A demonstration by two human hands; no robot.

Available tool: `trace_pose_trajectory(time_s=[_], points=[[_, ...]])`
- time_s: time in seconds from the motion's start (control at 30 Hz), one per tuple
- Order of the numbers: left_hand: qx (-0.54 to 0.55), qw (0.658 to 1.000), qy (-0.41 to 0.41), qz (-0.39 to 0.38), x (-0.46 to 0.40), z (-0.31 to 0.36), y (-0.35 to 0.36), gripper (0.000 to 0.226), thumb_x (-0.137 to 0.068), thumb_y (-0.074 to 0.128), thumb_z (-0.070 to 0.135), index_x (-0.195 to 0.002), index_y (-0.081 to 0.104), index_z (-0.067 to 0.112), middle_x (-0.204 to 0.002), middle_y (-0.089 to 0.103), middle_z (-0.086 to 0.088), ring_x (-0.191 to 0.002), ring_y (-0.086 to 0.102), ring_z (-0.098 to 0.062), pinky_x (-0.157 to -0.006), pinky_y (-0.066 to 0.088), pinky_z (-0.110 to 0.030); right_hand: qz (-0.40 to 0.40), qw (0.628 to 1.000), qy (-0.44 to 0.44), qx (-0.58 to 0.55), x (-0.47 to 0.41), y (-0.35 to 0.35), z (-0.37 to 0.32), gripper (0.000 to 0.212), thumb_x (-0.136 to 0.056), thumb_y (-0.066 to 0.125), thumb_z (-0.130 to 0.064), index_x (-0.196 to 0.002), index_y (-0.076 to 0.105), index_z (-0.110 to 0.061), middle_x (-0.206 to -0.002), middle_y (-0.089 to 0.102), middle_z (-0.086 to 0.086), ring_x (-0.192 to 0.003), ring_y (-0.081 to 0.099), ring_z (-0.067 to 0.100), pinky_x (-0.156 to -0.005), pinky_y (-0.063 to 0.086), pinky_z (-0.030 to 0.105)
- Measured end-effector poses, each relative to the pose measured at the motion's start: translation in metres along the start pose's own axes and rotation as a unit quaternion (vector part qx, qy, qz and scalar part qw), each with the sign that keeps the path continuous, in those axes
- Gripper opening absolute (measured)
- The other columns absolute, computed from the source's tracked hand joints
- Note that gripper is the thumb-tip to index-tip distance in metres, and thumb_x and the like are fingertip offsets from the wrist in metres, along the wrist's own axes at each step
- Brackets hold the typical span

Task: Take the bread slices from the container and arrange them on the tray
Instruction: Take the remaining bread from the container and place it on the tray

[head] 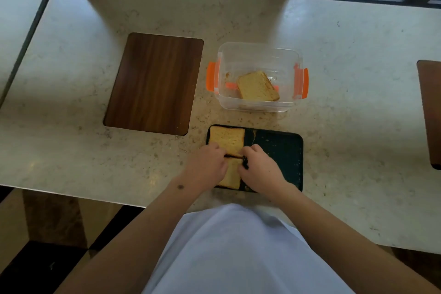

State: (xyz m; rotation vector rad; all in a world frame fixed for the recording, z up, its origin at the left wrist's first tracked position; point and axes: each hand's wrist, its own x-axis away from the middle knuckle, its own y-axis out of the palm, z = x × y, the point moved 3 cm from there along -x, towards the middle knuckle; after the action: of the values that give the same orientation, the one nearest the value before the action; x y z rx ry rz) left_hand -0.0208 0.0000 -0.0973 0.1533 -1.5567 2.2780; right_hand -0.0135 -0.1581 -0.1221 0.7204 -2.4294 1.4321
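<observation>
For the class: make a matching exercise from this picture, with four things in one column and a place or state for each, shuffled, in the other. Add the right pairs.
Things
1. clear container
2. dark tray
3. wooden board
4. both hands: left hand, right hand

Places or states
A. left of the container, nothing on it
B. resting on the nearer slice on the tray
C. nearest the person, two slices along its left side
D. one slice lying inside

Pairs: 1-D, 2-C, 3-A, 4-B
</observation>
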Motion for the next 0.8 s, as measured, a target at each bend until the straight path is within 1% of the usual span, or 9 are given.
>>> trace_pose_trajectory(time_s=[0.13,0.2,0.27,0.37,0.43,0.5,0.6,0.7,0.8], points=[[0.258,0.95,-0.018,0.174,-0.023,0.032,-0.055,0.02,-0.096,0.06,0.016,-0.113,0.071,0.013,-0.105,0.067,0.003,-0.089,0.063,-0.003,-0.077,0.053,-0.016,0.049,0.991,0.011,-0.122,-0.013,-0.062,-0.008,0.031,-0.098,0.058,-0.025,-0.127,0.064,-0.015,-0.114,0.071,0.0,-0.096,0.067,0.014,-0.084,0.059,0.032],[0.352,0.917,-0.06,0.179,-0.046,0.045,-0.076,0.023,-0.096,0.06,0.018,-0.118,0.067,0.018,-0.109,0.066,0.009,-0.095,0.061,0.007,-0.077,0.049,-0.007,0.097,0.982,0.005,-0.161,-0.024,-0.098,-0.011,0.023,-0.099,0.059,-0.023,-0.118,0.066,-0.013,-0.105,0.07,-0.005,-0.09,0.065,0.008,-0.075,0.054,0.016],[0.428,0.886,-0.117,0.134,-0.077,0.053,-0.089,0.03,-0.095,0.059,0.025,-0.125,0.062,0.021,-0.116,0.065,0.01,-0.103,0.06,0.004,-0.079,0.05,-0.012,0.157,0.968,-0.004,-0.194,-0.04,-0.132,-0.016,0.018,-0.099,0.06,-0.02,-0.114,0.067,-0.013,-0.096,0.066,-0.012,-0.084,0.062,-0.001,-0.067,0.047,0.006],[0.6,0.762,-0.241,0.035,-0.124,0.058,-0.097,0.046,-0.094,0.061,0.024,-0.138,0.053,0.012,-0.136,0.057,-0.007,-0.129,0.054,-0.027,-0.103,0.049,-0.042,0.183,0.951,0.022,-0.25,-0.083,-0.165,-0.018,0.029,-0.095,0.061,-0.022,-0.122,0.065,-0.011,-0.106,0.068,-0.008,-0.096,0.064,0.007,-0.085,0.051,0.019],[0.699,0.651,-0.296,-0.007,-0.148,0.061,-0.101,0.057,-0.096,0.059,0.022,-0.148,0.041,0.011,-0.155,0.037,-0.017,-0.143,0.035,-0.04,-0.11,0.04,-0.056,0.11,0.933,0.106,-0.326,-0.118,-0.173,-0.013,0.042,-0.094,0.064,-0.026,-0.132,0.059,-0.01,-0.126,0.064,0.003,-0.111,0.06,0.018,-0.094,0.054,0.035],[0.728,0.595,-0.34,-0.011,-0.165,0.059,-0.102,0.065,-0.098,0.055,0.025,-0.155,0.028,0.014,-0.163,0.021,-0.019,-0.149,0.021,-0.043,-0.114,0.029,-0.064,0.043,0.903,0.182,-0.388,-0.142,-0.173,-0.009,0.047,-0.094,0.065,-0.028,-0.136,0.055,-0.01,-0.136,0.059,0.01,-0.12,0.056,0.024,-0.097,0.054,0.043],[0.663,0.639,-0.389,-0.003,-0.191,0.054,-0.094,0.063,-0.098,0.052,0.028,-0.155,0.03,0.011,-0.157,0.034,-0.019,-0.144,0.032,-0.042,-0.117,0.031,-0.057,0.018,0.912,0.223,-0.343,-0.166,-0.166,0.0,0.049,-0.095,0.063,-0.028,-0.138,0.053,-0.008,-0.138,0.059,0.014,-0.123,0.056,0.031,-0.09,0.051,0.04],[0.564,0.722,-0.4,-0.026,-0.208,0.048,-0.083,0.046,-0.097,0.051,0.018,-0.141,0.051,0.004,-0.132,0.061,-0.02,-0.118,0.06,-0.039,-0.103,0.05,-0.051,0.012,0.937,0.25,-0.243,-0.175,-0.153,0.006,0.032,-0.095,0.063,-0.026,-0.121,0.055,-0.009,-0.096,0.06,0.009,-0.076,0.056,0.022,-0.055,0.042,0.028],[0.5,0.767,-0.399,-0.044,-0.221,0.04,-0.074,0.033,-0.098,0.051,0.012,-0.125,0.058,-0.003,-0.123,0.063,-0.021,-0.109,0.064,-0.04,-0.098,0.054,-0.048,-0.006,0.95,0.258,-0.176,-0.183,-0.142,0.011,0.027,-0.096,0.062,-0.024,-0.116,0.055,-0.008,-0.104,0.059,0.011,-0.075,0.055,0.022,-0.06,0.043,0.029]])
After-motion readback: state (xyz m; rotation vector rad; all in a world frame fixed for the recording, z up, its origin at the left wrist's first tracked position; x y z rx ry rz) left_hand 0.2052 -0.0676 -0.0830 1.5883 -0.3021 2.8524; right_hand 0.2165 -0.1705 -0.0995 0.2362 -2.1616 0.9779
